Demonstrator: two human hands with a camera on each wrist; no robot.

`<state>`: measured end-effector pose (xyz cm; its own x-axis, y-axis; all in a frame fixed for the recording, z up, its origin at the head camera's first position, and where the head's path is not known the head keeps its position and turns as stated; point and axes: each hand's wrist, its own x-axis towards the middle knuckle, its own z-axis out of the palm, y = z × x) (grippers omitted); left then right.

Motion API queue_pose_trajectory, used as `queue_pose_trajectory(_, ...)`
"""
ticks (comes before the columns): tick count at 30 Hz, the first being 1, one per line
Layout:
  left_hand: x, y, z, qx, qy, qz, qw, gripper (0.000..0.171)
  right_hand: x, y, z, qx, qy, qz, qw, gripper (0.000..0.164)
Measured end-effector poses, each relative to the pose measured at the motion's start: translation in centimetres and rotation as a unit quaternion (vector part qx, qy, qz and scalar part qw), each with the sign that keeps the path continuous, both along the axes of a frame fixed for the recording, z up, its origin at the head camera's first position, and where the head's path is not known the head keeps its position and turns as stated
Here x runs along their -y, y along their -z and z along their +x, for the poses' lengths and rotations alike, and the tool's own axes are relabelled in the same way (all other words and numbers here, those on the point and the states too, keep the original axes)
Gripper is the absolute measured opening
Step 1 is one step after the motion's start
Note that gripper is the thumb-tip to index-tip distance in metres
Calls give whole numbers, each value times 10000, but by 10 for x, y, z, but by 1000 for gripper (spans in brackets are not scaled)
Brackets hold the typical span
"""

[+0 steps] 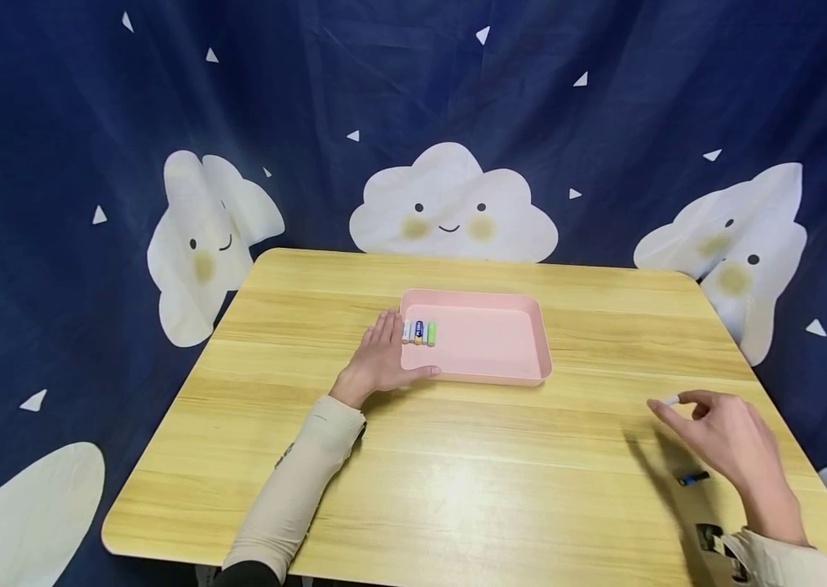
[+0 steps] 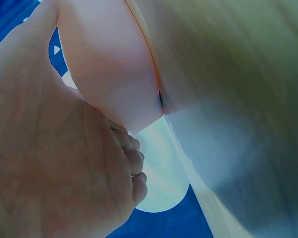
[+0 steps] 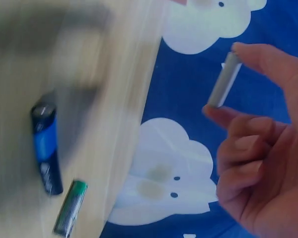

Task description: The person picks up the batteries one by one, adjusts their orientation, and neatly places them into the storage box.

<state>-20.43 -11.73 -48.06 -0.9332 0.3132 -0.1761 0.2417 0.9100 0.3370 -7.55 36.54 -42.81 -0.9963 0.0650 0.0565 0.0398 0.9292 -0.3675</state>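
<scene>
My left hand (image 1: 378, 360) rests with straight fingers against the left end of a pink tray (image 1: 478, 378), its thumb along the near side. Inside that end of the tray, several batteries (image 1: 419, 333) lie side by side, among them a blue one and a green one (image 1: 431, 334). At the right, my right hand (image 1: 736, 439) pinches a pale grey battery (image 3: 224, 80) by its two ends, between thumb and forefinger, above the table. Below this hand, a black and blue battery (image 1: 693, 478) lies on the tabletop. Beside it in the right wrist view is a smaller green-ended battery (image 3: 70, 208).
The light wooden table (image 1: 501, 473) has rounded corners, and its right edge runs close by my right hand. Behind it hangs a dark blue curtain (image 1: 413, 73) printed with white clouds and triangles.
</scene>
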Motion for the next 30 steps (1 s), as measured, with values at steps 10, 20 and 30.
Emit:
queue_pose_trajectory(10, 0, 0, 0, 17, -12, -87, 10000, 129, 30, 1, -18, -1288, -220, -974, 9866, 36)
queue_pose_trajectory(20, 0, 0, 0, -15, -2, -33, 10000, 129, 56, 1, -40, -1097, -386, -2048, 9719, 40)
queue_pose_trajectory(30, 1, -1, 1, -23, -12, -61, 10000, 130, 82, 6, -66, -1080, -887, -2793, 9500, 29)
